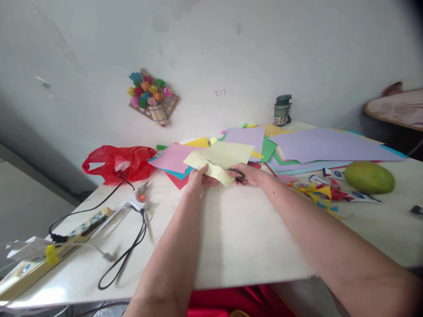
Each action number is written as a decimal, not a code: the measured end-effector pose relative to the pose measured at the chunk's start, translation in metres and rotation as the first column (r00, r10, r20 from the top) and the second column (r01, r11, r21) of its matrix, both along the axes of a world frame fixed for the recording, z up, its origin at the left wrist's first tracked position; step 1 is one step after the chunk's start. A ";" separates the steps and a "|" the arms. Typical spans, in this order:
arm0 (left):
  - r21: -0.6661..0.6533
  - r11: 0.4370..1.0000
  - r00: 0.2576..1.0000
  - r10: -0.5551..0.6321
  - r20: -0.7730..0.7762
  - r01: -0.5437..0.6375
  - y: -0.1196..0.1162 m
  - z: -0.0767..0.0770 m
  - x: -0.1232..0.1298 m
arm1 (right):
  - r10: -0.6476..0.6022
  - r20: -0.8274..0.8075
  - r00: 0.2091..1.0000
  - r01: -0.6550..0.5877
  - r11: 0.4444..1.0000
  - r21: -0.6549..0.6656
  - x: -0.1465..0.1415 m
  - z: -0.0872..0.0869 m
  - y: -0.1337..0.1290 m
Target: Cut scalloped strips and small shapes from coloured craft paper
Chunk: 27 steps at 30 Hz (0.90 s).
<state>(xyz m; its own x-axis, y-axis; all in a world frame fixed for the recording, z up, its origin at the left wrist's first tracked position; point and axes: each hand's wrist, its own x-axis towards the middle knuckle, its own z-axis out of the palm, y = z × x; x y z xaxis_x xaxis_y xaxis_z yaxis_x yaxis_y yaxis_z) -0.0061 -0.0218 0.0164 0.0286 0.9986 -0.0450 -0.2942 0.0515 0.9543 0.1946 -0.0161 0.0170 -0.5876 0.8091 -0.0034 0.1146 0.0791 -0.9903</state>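
A pale yellow sheet of paper (pixel 231 153) is held up over the table, with round outlines along its near part and a cut running in from the right. My left hand (pixel 199 177) pinches its lower left edge, thumb on top. In my right hand (pixel 248 174) are scissors (pixel 237 173) with black handles, at the paper's right side; their blades are mostly hidden by the paper. Behind and beside it lie a pink sheet (pixel 175 157) and a lilac sheet (pixel 246 135).
A red plastic bag (pixel 122 163), a power strip (pixel 86 226) and cables are on the left. At the right lie stacked coloured sheets (pixel 317 147), yellow scraps (pixel 313 191), tubes and a green fruit (pixel 369 177). A dark tumbler (pixel 282 110) stands by the wall.
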 end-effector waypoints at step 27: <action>0.036 0.995 0.984 0.090 0.157 -0.096 0.003 -0.003 0.000 | -0.075 -0.081 0.994 0.071 0.996 -0.044 -0.009 -0.006 0.003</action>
<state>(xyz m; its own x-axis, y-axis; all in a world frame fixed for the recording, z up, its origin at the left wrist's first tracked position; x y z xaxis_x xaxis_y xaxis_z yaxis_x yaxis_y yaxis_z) -0.0060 -0.0188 0.0135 -0.0611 0.9981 -0.0043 -0.4402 -0.0231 0.8976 0.1861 -0.0130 0.0112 -0.5266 0.8501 0.0090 0.0362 0.0331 -0.9988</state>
